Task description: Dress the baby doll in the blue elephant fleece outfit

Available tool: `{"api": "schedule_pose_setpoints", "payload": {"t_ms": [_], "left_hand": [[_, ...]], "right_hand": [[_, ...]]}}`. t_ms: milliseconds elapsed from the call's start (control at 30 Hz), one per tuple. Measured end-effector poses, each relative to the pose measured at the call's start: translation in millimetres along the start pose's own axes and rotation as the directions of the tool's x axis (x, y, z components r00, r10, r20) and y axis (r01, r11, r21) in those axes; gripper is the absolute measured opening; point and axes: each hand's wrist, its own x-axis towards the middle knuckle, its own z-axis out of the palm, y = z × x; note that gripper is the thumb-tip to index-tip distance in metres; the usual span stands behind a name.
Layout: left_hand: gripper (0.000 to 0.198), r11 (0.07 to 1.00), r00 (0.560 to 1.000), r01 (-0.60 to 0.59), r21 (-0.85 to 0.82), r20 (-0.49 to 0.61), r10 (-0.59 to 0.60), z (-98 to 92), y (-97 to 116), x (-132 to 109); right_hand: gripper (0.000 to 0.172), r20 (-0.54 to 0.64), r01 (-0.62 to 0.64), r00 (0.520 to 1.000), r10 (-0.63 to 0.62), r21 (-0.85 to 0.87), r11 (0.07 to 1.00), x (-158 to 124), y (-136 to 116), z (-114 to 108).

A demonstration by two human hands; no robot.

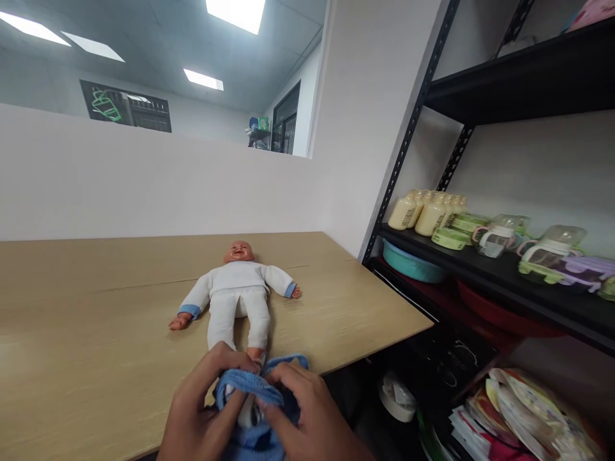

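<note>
A baby doll (239, 294) in a white top and white leggings with blue cuffs lies on its back on the wooden table, feet towards me. At its feet, a blue cloth garment (250, 382) is bunched up, its opening gathered round the lower legs. My left hand (204, 406) pinches the left side of the opening between thumb and fingers. On the other side, my right hand (300, 410) grips the edge of the same garment. The feet are partly hidden by the cloth and my fingers.
The wooden table (115, 358) ends at an edge on the right. Beyond it, a black shelf (500, 282) holds cream bottles (430, 211), green containers (449, 238) and baby cups (497, 237). Underneath are a teal basin (413, 262) and stacked packages (533, 416).
</note>
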Motion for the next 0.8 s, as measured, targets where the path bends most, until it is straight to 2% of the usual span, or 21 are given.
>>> {"api": "schedule_pose_setpoints", "payload": {"t_ms": [67,133,233,300,367,433,533,567,600,667,733,800], "left_hand": [[0.005,0.998,0.998,-0.043,0.052,0.043,0.041,-6.9,0,-5],[0.007,0.998,0.995,-0.033,0.061,0.095,0.028,-14.5,-4,-12],[0.029,0.986,0.96,0.089,-0.143,0.276,-0.046,-23.2,-19,-22],[0.039,0.929,0.915,0.206,-0.308,0.398,-0.071,-24.2,-31,-24],[0.036,0.898,0.871,0.283,-0.336,0.483,-0.093,-19.4,-41,-20],[0.036,0.934,0.833,0.253,-0.251,0.548,-0.078,-9.4,-45,-11],[0.072,0.987,0.79,0.101,-0.123,0.613,-0.005,9.7,-39,2],[0.075,0.993,0.774,0.072,-0.099,0.634,0.007,15.2,-35,6],[0.071,0.995,0.753,0.058,-0.083,0.657,0.011,19.6,-32,8],[0.046,0.996,0.725,0.066,-0.053,0.689,-0.012,23.8,-27,8],[0.034,0.994,0.735,0.101,-0.047,0.677,-0.043,22.1,-27,5],[0.037,0.989,0.778,0.128,-0.075,0.625,-0.053,16.8,-31,1]], "right_hand": [[0.009,-0.031,0.009,0.999,-0.006,0.12,0.993,6,-3,-7],[0.017,-0.022,-0.032,0.999,0.042,0.328,0.944,11,-5,-15],[0.025,0.112,-0.109,0.993,0.045,0.673,0.731,23,-8,-29],[0.025,0.212,-0.153,0.977,-0.021,0.767,0.623,32,-11,-38],[0.026,0.305,-0.174,0.944,-0.126,0.785,0.594,39,-16,-45],[0.025,0.358,-0.166,0.897,-0.259,0.817,0.552,45,-24,-49],[0.02,0.334,-0.135,0.847,-0.413,0.888,0.44,47,-39,-56],[0.02,0.315,-0.115,0.848,-0.425,0.894,0.434,47,-43,-61],[0.021,0.284,-0.071,0.86,-0.423,0.889,0.452,47,-45,-67],[0.023,0.199,0.053,0.89,-0.41,0.848,0.527,47,-43,-86],[0.024,0.119,0.182,0.899,-0.421,0.774,0.607,46,-33,-108],[0.022,0.103,0.241,0.899,-0.426,0.697,0.676,44,-18,-128]]}}
